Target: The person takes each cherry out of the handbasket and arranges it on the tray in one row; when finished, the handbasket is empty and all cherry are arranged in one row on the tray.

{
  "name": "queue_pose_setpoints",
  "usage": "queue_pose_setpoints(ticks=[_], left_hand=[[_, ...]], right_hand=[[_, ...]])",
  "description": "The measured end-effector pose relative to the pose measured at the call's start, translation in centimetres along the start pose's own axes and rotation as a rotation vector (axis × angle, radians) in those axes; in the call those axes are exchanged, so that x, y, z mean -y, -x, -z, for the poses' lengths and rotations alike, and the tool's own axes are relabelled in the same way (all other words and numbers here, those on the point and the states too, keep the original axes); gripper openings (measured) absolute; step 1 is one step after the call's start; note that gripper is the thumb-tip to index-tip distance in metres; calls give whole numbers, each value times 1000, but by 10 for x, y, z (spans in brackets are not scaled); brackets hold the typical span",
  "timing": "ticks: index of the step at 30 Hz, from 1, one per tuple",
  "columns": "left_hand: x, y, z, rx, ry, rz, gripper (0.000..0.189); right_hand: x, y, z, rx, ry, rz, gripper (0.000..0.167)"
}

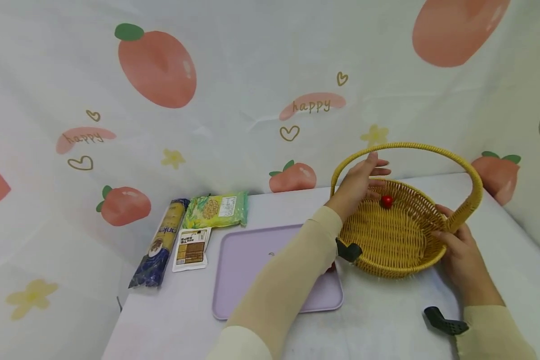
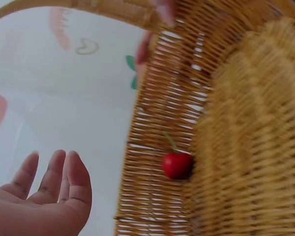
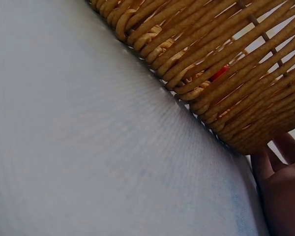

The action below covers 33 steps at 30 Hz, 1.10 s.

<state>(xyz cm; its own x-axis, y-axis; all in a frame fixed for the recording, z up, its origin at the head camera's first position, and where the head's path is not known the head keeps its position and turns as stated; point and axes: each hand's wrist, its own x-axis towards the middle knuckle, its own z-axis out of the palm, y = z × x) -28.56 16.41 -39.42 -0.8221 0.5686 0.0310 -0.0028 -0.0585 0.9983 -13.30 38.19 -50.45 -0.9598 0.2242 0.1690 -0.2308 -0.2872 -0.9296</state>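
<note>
A yellow wicker basket (image 1: 389,240) with a tall arched handle stands on the right part of the table. Inside, against its far wall, lies a red cherry (image 1: 386,201); the left wrist view shows the cherry (image 2: 177,165) with a green stem. My left hand (image 1: 360,182) is at the basket's left side, under the handle, with fingers extended and nothing in them. The left wrist view has that hand (image 2: 54,196) apart from the wicker wall. On the right, my right hand (image 1: 461,250) grips the basket's rim by the handle's base, thumb on the inside.
A lavender tray (image 1: 238,275) lies left of the basket, partly under my left forearm; something dark red on it is mostly hidden. Farther left are a blue-and-yellow long bag (image 1: 162,242), a green-yellow packet (image 1: 218,209) and a white-brown pouch (image 1: 191,249). A printed cloth backdrop (image 1: 234,100) rises behind.
</note>
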Motion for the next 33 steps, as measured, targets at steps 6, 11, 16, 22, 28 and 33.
queue_pose_setpoints(ticks=[6,11,16,22,28,33], left_hand=[[-1,-10,-5,-9,18,-8,63],[14,-15,-7,-26,10,-6,67],[32,-20,-8,-42,-26,22,70],[41,-17,-7,24,-119,116,75],[44,-15,-9,94,-250,194,61],[47,-14,-8,185,-393,213,32]], right_hand=[[-1,0,-2,-5,1,-11,58],[0,0,-3,-4,19,-23,58],[1,1,-1,-18,54,-33,58],[2,1,0,-1,64,-30,59],[1,2,1,6,36,-20,59],[0,2,-1,1,60,-26,59]])
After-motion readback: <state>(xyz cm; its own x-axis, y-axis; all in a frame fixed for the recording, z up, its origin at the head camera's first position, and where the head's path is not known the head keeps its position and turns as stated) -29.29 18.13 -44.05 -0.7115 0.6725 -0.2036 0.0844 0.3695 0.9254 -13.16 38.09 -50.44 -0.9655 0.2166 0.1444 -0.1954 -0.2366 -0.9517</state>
